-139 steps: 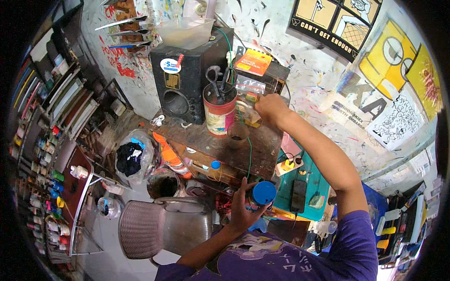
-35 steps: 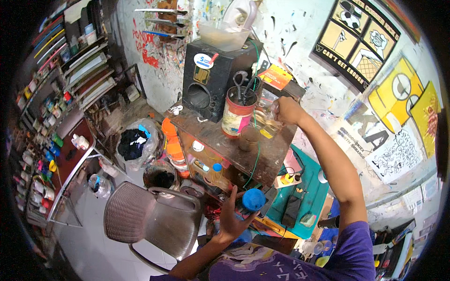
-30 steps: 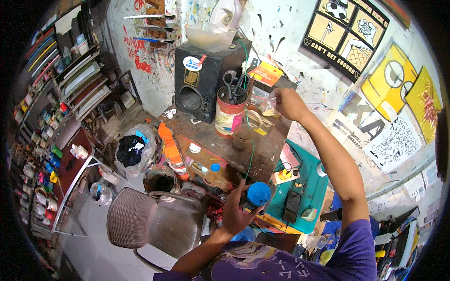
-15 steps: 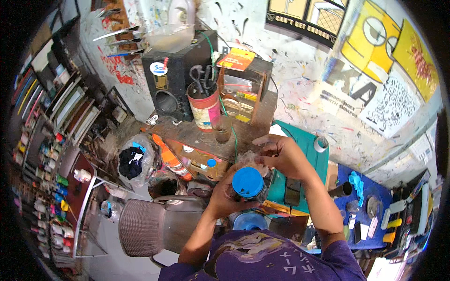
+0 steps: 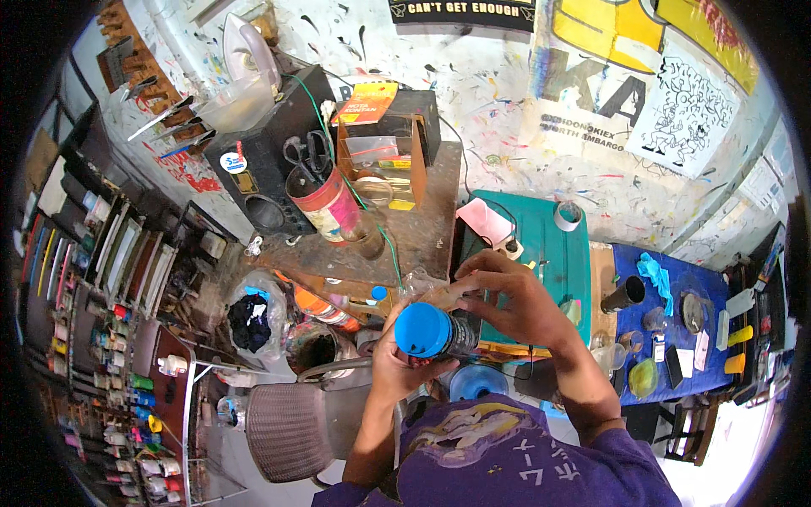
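My left hand [image 5: 390, 367] is wrapped round a dark jar [image 5: 461, 335] with a bright blue lid [image 5: 422, 329], held tilted in front of my chest. Crumpled clear plastic [image 5: 421, 284] sticks up just behind the lid. My right hand [image 5: 515, 300] is raised beside the jar, its fingers bent and closed on the plastic's right edge; the fingertips are partly hidden.
Ahead, a wooden bench [image 5: 422, 224] carries a red bucket [image 5: 317, 203] with scissors and a black speaker [image 5: 270, 160]. A teal surface [image 5: 549, 253] is to the right, beside a blue-covered table [image 5: 629, 355]. A mesh chair [image 5: 291, 431] is at lower left, near a plastic-lined bin [image 5: 274, 351].
The view has swung right, showing more of the teal surface and a pink thing on it. The jar tips further, exposing more of its dark side. Both hands stay around the jar and plastic.
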`<act>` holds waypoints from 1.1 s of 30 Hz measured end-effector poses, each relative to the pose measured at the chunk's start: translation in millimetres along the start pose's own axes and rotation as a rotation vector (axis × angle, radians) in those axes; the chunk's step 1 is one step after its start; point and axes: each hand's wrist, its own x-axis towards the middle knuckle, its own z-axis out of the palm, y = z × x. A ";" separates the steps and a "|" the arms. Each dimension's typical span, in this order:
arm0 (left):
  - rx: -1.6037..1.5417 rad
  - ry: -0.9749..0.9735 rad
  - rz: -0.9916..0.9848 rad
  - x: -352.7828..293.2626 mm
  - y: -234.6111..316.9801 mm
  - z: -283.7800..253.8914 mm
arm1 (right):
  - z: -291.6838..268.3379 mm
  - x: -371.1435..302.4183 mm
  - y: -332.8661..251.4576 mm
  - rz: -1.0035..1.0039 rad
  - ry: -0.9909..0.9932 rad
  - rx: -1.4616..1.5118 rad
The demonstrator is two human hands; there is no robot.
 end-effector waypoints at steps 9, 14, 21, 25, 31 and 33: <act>0.037 0.030 0.010 -4.8 -2.2 9.5 | 5.1 -3.4 8.2 -0.013 0.049 -0.070; 0.138 -0.017 0.073 -2.5 -2.1 11.8 | 5.7 -2.1 18.9 -0.020 0.033 -0.063; 0.184 -0.067 0.191 1.8 -6.4 12.7 | 6.7 -7.1 15.2 0.316 0.025 0.230; 0.225 -0.054 0.174 -1.8 -12.4 9.4 | 9.3 -8.0 15.0 0.308 0.012 0.202; 0.280 -0.079 0.211 3.5 -14.3 9.4 | 15.4 -12.7 30.4 0.372 0.081 0.432; 0.221 -0.061 0.227 4.1 -18.2 10.8 | 15.7 -13.1 34.2 0.409 0.069 0.461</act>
